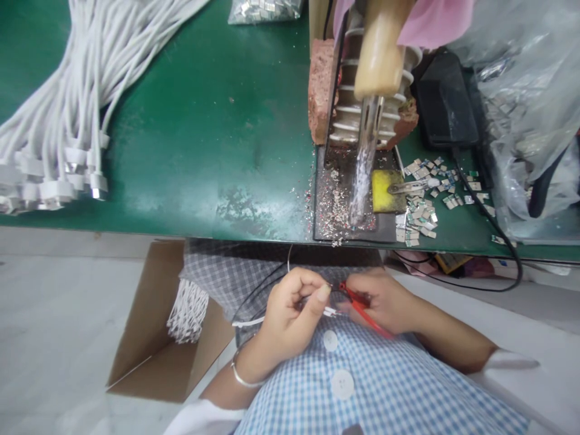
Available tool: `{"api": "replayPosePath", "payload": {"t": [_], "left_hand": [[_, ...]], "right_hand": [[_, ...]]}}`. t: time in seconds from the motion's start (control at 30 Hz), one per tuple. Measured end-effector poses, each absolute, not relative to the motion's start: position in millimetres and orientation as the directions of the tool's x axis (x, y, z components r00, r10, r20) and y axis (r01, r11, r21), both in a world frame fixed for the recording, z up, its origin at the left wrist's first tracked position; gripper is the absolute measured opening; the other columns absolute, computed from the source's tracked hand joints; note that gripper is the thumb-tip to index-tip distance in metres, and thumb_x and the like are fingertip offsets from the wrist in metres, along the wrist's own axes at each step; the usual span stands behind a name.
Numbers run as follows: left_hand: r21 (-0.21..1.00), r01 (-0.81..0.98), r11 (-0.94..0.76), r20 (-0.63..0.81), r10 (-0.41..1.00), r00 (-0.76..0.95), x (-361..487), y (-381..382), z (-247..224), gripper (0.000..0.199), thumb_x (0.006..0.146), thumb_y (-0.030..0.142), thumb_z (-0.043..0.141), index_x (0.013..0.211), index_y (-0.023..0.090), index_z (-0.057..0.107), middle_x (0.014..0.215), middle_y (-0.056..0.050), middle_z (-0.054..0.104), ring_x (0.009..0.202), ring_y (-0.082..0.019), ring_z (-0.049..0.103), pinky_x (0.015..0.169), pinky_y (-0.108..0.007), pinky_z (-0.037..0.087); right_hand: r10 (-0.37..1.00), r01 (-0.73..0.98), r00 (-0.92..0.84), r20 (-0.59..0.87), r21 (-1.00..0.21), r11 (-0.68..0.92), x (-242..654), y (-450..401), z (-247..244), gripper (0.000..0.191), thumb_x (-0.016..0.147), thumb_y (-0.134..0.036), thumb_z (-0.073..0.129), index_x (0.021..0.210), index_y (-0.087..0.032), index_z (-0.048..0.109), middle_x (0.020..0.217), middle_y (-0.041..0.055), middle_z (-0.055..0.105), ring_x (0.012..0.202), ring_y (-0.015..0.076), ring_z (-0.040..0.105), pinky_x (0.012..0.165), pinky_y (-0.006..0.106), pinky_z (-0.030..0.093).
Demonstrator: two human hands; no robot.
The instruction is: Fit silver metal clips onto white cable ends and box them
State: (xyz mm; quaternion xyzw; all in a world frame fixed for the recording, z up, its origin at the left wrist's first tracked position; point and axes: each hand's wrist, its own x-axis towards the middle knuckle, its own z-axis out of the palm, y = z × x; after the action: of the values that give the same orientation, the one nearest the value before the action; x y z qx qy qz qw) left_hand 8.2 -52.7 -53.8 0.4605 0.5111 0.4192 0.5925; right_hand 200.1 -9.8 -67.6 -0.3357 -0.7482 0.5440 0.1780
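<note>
Close in front of my body, below the table edge, my left hand [294, 311] is closed on a thin white cable [248, 323], thumb and forefinger pinched together. A white end with fine bare strands sticks out past the fingers. My right hand [385, 299] is wrapped round red-handled pliers [369, 317], held close to the left fingertips. Their jaws are too small and blurred to make out. A dark thin wire also shows between the two hands.
A soldering iron [371, 78] rests in a coil stand above a solder-spattered plate [326, 226]. Beside it are a yellow sponge [385, 202], small circuit boards [421, 217] and a black phone-like device [446, 99]. White cables [86, 90] lie at left; a cardboard box [136, 338] stands below.
</note>
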Motion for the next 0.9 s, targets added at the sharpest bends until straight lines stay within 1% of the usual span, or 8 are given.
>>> {"api": "replayPosePath", "payload": {"t": [0.1, 0.13, 0.27, 0.33, 0.5, 0.6, 0.73, 0.9], "left_hand": [[0.973, -0.060, 0.222, -0.214, 0.969, 0.121, 9, -52, -53, 0.024, 0.089, 0.041, 0.060, 0.084, 0.018, 0.059, 0.063, -0.001, 0.063, 0.054, -0.012, 0.058, 0.053, -0.022, 0.045], [0.967, -0.076, 0.244, -0.235, 0.966, 0.111, 9, -52, -53, 0.026, 0.089, 0.042, 0.061, 0.082, 0.017, 0.059, 0.061, 0.000, 0.062, 0.052, -0.012, 0.057, 0.052, -0.022, 0.045], [0.874, -0.259, 0.410, -0.384, 0.911, 0.148, 10, -48, -52, 0.030, 0.086, 0.044, 0.065, 0.076, 0.017, 0.060, 0.048, 0.006, 0.051, 0.039, -0.006, 0.044, 0.041, -0.017, 0.035], [0.824, -0.351, 0.445, -0.404, 0.895, 0.187, 11, -47, -54, 0.029, 0.085, 0.044, 0.067, 0.077, 0.016, 0.063, 0.047, 0.005, 0.056, 0.038, -0.006, 0.046, 0.041, -0.016, 0.036], [0.807, -0.421, 0.414, -0.399, 0.908, 0.128, 18, -50, -62, 0.030, 0.081, 0.045, 0.072, 0.078, 0.016, 0.068, 0.058, -0.003, 0.071, 0.051, -0.013, 0.064, 0.051, -0.021, 0.049], [0.806, -0.431, 0.406, -0.414, 0.907, 0.080, 23, -53, -67, 0.032, 0.080, 0.048, 0.071, 0.079, 0.016, 0.068, 0.058, -0.003, 0.071, 0.050, -0.013, 0.064, 0.050, -0.021, 0.050], [0.806, -0.429, 0.407, -0.441, 0.897, 0.022, 27, -57, -73, 0.033, 0.081, 0.048, 0.070, 0.081, 0.016, 0.067, 0.060, -0.002, 0.071, 0.050, -0.012, 0.063, 0.050, -0.021, 0.050], [0.795, -0.423, 0.435, -0.480, 0.877, 0.000, 26, -63, -75, 0.030, 0.083, 0.045, 0.068, 0.083, 0.016, 0.065, 0.057, 0.001, 0.066, 0.047, -0.010, 0.058, 0.047, -0.020, 0.046]], "right_hand": [[0.499, 0.127, -0.843, -0.201, -0.976, -0.178, 199, -9, -65, 0.038, 0.086, -0.044, 0.056, 0.062, -0.021, 0.037, 0.052, -0.0082, 0.034, 0.045, 0.0057, 0.030, 0.042, 0.018, 0.025], [0.505, 0.129, -0.836, -0.213, -0.972, -0.197, 198, -9, -66, 0.038, 0.085, -0.043, 0.057, 0.062, -0.021, 0.037, 0.052, -0.0083, 0.034, 0.045, 0.0057, 0.031, 0.042, 0.018, 0.025], [0.787, 0.294, -0.588, -0.188, -0.956, -0.008, 193, -12, -71, 0.036, 0.079, -0.028, 0.063, 0.058, -0.020, 0.035, 0.053, -0.0080, 0.031, 0.049, 0.0067, 0.027, 0.048, 0.022, 0.020], [0.827, 0.305, -0.535, -0.173, -0.952, -0.002, 190, -15, -74, 0.033, 0.076, -0.023, 0.063, 0.058, -0.020, 0.035, 0.054, -0.0075, 0.032, 0.050, 0.0069, 0.027, 0.050, 0.023, 0.019], [0.802, 0.200, -0.540, -0.255, -0.965, -0.172, 179, -28, -78, 0.034, 0.073, -0.030, 0.064, 0.060, -0.021, 0.035, 0.053, -0.0077, 0.036, 0.049, 0.0069, 0.030, 0.048, 0.021, 0.024], [0.754, 0.112, -0.568, -0.329, -0.939, -0.326, 172, -34, -78, 0.035, 0.076, -0.040, 0.060, 0.061, -0.021, 0.035, 0.053, -0.0067, 0.041, 0.048, 0.0073, 0.034, 0.045, 0.020, 0.028], [0.669, 0.038, -0.617, -0.415, -0.864, -0.501, 167, -39, -80, 0.032, 0.076, -0.042, 0.057, 0.061, -0.022, 0.037, 0.044, -0.0072, 0.041, 0.040, 0.0080, 0.036, 0.040, 0.020, 0.030], [0.639, 0.011, -0.599, -0.482, -0.803, -0.596, 165, -48, -86, 0.030, 0.074, -0.041, 0.060, 0.063, -0.021, 0.041, 0.043, -0.0080, 0.041, 0.039, 0.0081, 0.036, 0.039, 0.021, 0.030]]}}
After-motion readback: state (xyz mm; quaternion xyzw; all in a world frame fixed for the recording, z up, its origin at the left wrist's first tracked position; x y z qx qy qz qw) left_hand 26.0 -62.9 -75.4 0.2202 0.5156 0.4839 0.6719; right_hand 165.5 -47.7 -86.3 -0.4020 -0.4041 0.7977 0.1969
